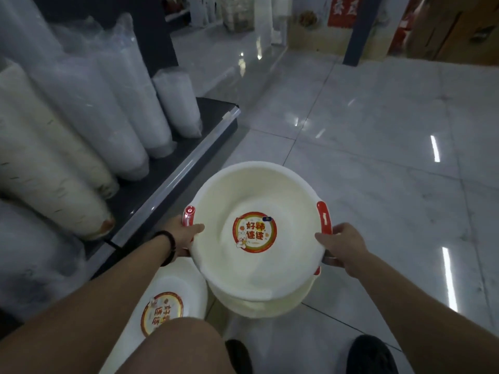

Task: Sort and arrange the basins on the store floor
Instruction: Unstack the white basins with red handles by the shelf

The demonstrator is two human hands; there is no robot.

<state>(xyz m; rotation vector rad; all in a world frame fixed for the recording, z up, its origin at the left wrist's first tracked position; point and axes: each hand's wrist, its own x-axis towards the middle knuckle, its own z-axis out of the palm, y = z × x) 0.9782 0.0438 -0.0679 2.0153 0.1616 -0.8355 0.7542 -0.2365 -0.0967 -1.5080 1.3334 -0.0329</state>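
Observation:
I hold a cream-white basin (221, 201) with red handles and a round red-and-yellow sticker inside, just above the floor in the lower middle. My left hand (183, 236) grips its left rim by the red handle. My right hand (341, 245) grips the right rim below the other handle. Beneath it sits at least one more cream basin (264, 306), partly hidden. A second white basin (172, 292) with the same sticker lies at lower left, partly behind my knee.
A low dark shelf (216, 117) on the left carries tall leaning stacks of plastic-wrapped white and cream basins (89, 103). Glossy grey floor tiles (378, 130) stretch ahead and right. Shelving and cardboard boxes (459, 28) stand at the far back. My shoes show at the bottom edge.

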